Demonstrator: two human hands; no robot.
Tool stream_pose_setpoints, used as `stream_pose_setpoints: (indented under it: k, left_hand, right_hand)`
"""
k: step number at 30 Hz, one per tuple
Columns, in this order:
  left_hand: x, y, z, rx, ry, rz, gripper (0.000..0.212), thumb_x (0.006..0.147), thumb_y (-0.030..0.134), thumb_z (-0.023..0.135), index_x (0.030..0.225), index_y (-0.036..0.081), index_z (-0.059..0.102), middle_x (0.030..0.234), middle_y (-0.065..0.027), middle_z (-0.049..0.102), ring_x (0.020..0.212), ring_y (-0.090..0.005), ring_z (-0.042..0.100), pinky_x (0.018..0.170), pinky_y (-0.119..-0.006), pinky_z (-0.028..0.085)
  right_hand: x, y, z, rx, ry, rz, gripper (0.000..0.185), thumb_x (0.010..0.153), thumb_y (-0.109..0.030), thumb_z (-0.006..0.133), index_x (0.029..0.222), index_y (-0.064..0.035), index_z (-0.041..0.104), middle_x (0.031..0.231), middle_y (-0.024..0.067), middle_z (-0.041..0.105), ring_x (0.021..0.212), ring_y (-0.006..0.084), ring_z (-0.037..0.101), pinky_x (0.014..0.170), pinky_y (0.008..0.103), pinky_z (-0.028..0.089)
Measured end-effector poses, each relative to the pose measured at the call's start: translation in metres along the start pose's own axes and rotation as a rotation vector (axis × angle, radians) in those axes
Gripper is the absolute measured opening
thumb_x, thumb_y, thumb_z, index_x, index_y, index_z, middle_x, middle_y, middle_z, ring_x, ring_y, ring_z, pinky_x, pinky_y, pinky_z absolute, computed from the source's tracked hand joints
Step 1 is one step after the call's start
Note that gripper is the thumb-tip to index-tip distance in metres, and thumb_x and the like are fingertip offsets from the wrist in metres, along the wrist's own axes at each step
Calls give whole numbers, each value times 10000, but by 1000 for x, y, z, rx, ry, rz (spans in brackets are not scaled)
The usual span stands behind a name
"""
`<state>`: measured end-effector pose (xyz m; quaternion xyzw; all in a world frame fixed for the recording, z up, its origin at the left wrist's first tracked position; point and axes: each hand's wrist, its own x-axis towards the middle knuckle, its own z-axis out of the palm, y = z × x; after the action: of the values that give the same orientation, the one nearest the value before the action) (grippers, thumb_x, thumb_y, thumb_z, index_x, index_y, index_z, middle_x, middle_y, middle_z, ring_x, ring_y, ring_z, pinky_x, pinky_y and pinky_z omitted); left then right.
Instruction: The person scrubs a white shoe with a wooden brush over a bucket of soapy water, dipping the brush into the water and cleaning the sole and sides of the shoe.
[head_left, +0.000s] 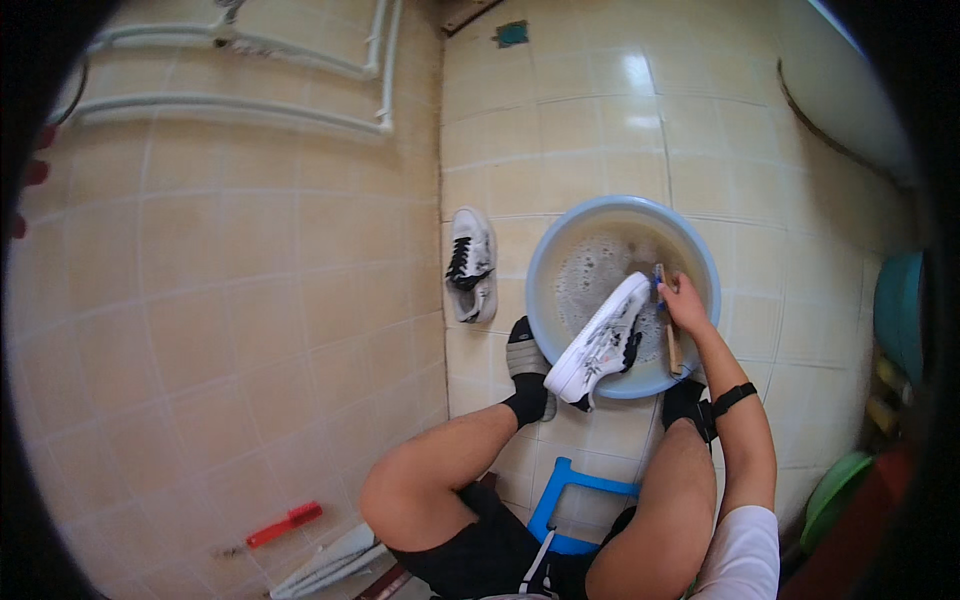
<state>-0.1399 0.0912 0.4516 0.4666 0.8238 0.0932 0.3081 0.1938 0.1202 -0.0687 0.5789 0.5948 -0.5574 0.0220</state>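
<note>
My right hand (684, 301) grips a wooden-handled brush (670, 330) with blue bristles, held over the right side of a light blue plastic basin (541, 330). Cloudy, foamy water (589, 270) fills part of that basin. A white sneaker (600, 341) with dark print and black laces rests tilted across the near rim, its toe over the water and its heel towards me. The brush head is close to the sneaker's toe; I cannot tell if they touch. My left hand is out of view.
A second white sneaker (471, 266) with black laces stands by the tiled wall (300, 300). Between my legs is a blue plastic stool (551, 495). A red brush (285, 523) is at lower left. Teal (900, 315) and green (832, 499) plastic basins are at right.
</note>
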Motion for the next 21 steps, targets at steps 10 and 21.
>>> stream_pose_setpoints:
  k: [10,21]
  left_hand:
    - [-13,6,34,-253,-41,-83,391,922,272,413,1172,-19,484,1093,-152,578,963,-238,585,797,-333,493]
    - [158,-87,398,-797,-553,-14,313,875,308,529,986,24,602,959,-98,626,852,-194,605,755,-293,475]
  right_hand:
    - [-6,-5,6,6,-69,-106,547,841,-360,570,1211,16,424,1142,268,543,1066,402,526,903,419,414]
    - [16,27,20,-61,-53,-61,520,853,-347,573,1195,24,445,905,204,596,849,290,596,756,368,460]
